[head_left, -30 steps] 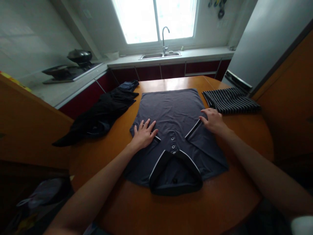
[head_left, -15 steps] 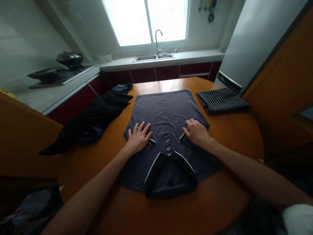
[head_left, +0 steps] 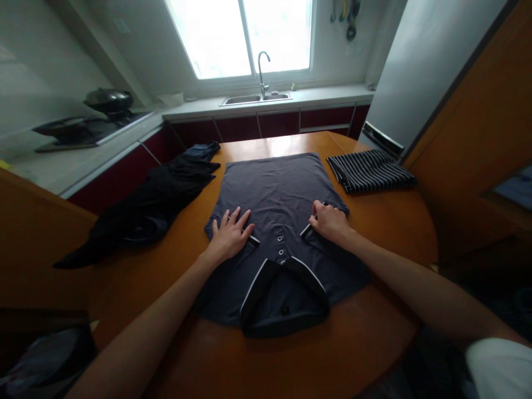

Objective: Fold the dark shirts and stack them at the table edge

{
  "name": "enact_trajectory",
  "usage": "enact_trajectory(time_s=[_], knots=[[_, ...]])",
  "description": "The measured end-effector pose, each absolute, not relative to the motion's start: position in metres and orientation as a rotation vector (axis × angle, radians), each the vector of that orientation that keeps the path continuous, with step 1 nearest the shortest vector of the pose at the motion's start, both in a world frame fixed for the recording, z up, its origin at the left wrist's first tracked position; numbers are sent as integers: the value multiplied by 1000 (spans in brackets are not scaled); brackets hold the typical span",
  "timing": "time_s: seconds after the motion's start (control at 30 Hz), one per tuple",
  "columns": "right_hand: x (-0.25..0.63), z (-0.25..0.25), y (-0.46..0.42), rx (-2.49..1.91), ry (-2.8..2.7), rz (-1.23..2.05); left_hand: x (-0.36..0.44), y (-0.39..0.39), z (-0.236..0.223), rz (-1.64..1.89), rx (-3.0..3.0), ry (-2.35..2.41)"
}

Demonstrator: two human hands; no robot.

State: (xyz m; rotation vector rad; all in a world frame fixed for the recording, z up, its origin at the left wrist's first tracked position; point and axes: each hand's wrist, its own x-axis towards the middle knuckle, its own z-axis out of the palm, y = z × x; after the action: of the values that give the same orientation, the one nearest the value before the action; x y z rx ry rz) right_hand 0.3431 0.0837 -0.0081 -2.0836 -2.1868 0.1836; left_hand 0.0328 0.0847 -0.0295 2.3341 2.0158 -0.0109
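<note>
A dark grey polo shirt [head_left: 270,194] lies front side up on the table, its black, white-edged collar [head_left: 285,327] toward me. Both sleeves are folded in over the front, with white-striped cuffs beside the buttons [head_left: 280,246]. My left hand [head_left: 230,233] rests flat on the left sleeve, fingers spread. At the right sleeve cuff [head_left: 307,230], my right hand [head_left: 330,221] has its fingers curled and pinches the fabric; the fingertips are partly hidden.
The round wooden table [head_left: 390,233] carries dark clothes [head_left: 153,199] in a loose pile at left and a folded striped cloth [head_left: 369,170] at right. Beyond are a sink [head_left: 255,100], a stove [head_left: 91,130] and a fridge [head_left: 424,72].
The view has shifted slightly, so everything sits a little further left. My right hand's fingers have closed on the right sleeve cuff. My left hand stays flat on the shirt.
</note>
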Motion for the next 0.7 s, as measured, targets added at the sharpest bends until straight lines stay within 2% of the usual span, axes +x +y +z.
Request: enact_trajectory(time_s=[0.17,0.7], knots=[[350,-14,92,-1984,-2149,261,32,85,-31,-4,2341,2009],[345,-20,92,-924,-2138,873,33,84,-28,-33,2343,2021]])
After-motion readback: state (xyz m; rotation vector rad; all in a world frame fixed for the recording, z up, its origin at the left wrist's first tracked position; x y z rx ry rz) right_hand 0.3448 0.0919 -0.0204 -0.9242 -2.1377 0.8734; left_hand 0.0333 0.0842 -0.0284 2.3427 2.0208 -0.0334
